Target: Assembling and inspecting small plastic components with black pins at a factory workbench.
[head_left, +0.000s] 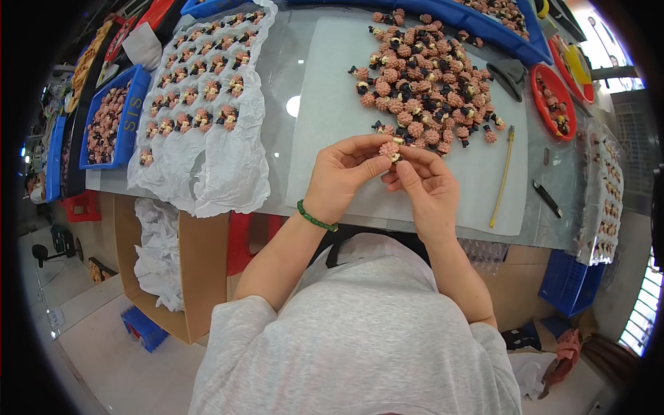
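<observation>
At the bottom of the frame a grey-shirted torso (360, 346) fills the view, with both bare forearms rising from it toward the centre. The left hand (342, 178), with a green bead bracelet (316, 220) at its wrist, and the right hand (425, 187) meet just above the near edge of the counter (304, 62). Between them sits one small pink figurine (389, 149) with a bumpy round top; the left grip pinches it between thumb and fingertips, and the right grip is pressed together on its lower part (a pale bit shows there, too small to make out). The figurine is held in the air just above a white sheet (332, 90) spread on the counter.

To the right of the hands a thin yellow stick (502, 174) lies on the sheet's edge, and a black pen-like tool (546, 198) lies further right. Just beyond the fingertips, in the upper centre of the frame, a loose heap of pink and black figurines (425, 79) covers the sheet. In the upper left, more figurines stand in rows on a crumpled clear tray (200, 104), with a blue bin (111, 121) of them beside it. At the upper right a red dish (553, 100) holds a few, and a long blue tray (484, 24) runs along the far edge.
</observation>
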The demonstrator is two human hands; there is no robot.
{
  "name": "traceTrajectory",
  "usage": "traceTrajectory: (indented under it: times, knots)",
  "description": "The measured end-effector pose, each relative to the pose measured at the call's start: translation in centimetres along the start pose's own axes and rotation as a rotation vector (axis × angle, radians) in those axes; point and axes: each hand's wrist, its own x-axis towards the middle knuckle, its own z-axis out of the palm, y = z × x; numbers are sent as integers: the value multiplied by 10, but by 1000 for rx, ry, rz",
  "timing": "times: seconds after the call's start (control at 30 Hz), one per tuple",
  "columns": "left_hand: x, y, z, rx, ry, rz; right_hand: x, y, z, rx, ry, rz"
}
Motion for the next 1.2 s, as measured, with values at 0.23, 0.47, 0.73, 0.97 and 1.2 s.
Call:
traceTrajectory:
  times: [0.23, 0.47, 0.73, 0.97, 1.2]
  knots:
    - [-2, -2, -2, 101, 4, 15, -2, 18, -6, -275, 11, -378]
    - [-2, -7, 0, -81, -36, -33, 3, 19, -10, -577, 16, -652]
    - [-2, 4, -2, -166, 53, -89, 33, -25, -20, -811, 187, -607]
    - [-1, 14, 9, -257, 73, -227, 49, -34, -36, -1349, 224, -650]
    - [3, 6, 9, -169, -41, -328, 17, -8, -20, -820, 47, -819]
